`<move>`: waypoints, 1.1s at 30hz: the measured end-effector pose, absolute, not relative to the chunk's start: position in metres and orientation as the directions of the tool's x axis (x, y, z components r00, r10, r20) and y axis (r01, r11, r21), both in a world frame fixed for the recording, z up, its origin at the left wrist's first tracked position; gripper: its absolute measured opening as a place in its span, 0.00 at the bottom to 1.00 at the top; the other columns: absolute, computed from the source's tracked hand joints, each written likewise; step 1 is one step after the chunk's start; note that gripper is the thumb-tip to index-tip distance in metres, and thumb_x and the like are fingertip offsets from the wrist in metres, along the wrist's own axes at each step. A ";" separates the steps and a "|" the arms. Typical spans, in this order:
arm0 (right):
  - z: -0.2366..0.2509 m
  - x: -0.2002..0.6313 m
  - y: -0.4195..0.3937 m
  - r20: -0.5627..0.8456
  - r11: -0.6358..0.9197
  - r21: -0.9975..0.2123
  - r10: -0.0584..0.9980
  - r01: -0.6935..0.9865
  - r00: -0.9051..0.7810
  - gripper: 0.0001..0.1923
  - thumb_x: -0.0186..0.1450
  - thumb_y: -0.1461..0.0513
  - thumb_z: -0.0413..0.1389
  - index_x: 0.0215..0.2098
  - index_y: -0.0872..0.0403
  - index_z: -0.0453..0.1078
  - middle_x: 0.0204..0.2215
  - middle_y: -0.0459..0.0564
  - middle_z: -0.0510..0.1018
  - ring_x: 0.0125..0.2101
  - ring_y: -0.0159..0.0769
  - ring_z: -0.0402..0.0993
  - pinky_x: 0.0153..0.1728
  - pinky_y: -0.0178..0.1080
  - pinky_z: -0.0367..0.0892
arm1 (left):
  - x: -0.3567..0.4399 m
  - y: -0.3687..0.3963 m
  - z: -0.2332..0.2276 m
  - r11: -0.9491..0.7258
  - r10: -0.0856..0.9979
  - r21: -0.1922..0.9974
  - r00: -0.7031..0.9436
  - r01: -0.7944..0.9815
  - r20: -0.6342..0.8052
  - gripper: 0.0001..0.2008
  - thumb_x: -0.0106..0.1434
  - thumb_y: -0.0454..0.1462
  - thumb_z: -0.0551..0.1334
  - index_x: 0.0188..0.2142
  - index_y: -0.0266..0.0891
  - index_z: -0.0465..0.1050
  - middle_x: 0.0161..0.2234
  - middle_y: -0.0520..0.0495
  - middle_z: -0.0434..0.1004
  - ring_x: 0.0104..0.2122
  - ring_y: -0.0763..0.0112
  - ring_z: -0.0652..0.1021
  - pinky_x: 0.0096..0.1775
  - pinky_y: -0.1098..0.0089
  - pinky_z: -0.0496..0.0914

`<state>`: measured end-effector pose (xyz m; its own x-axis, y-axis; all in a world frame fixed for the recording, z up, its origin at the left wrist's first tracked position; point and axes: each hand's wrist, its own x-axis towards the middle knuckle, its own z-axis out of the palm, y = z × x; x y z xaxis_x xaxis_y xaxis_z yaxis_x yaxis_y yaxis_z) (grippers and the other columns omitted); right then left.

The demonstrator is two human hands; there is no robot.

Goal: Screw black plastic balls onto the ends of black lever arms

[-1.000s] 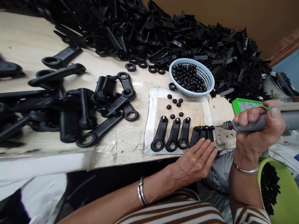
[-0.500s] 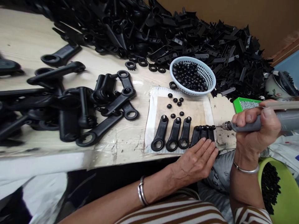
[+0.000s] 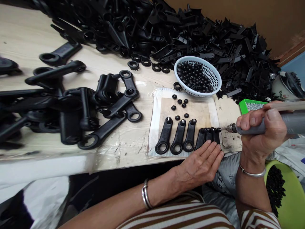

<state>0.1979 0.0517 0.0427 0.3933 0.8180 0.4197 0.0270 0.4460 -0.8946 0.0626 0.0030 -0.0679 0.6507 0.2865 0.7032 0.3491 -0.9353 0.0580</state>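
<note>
Basically, nearest the camera: striped sleeves, a bangle on each wrist, and a green tub [image 3: 289, 203] of black bits down at the lower right. Left hand [image 3: 199, 165] flat and relaxed, fingers together, nothing gripped, just pressing down on the near ends of three black levers [image 3: 209, 136] bunched at the table edge. Right hand [image 3: 260, 133] wrapped tight around a grey power screwdriver [image 3: 269, 124], held level, with the bit tip [image 3: 224, 128] right at the far end of the rightmost lever of that bunch. Just left of those, three more levers [image 3: 177, 137] laid side by side on the taped work mat [image 3: 154, 127], ring ends toward the edge, each with a shiny screw in the top. A little further in, a few loose black caps [image 3: 179, 108] scattered on the mat. Behind that, a white mesh basket [image 3: 212, 74] full of the same black caps, and a green tray [image 3: 243, 106] of small silvery screws off to the right. Over on the left, a jumble of bigger black handles [image 3: 71, 105] spread over the pale wooden table [image 3: 23, 41]. At the very back, a huge heap of black plastic parts [image 3: 190, 31] against the brown wall.
</note>
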 end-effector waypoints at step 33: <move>0.043 0.198 0.049 0.433 0.443 -0.895 0.832 0.054 0.346 0.15 0.59 0.56 0.59 0.19 0.51 0.63 0.13 0.38 0.62 0.12 0.26 0.59 0.15 0.33 0.61 | 0.062 0.002 -0.068 -0.927 0.302 0.057 0.650 0.369 0.697 0.14 0.66 0.29 0.55 0.49 0.28 0.73 0.50 0.36 0.78 0.52 0.60 0.78 0.56 0.58 0.71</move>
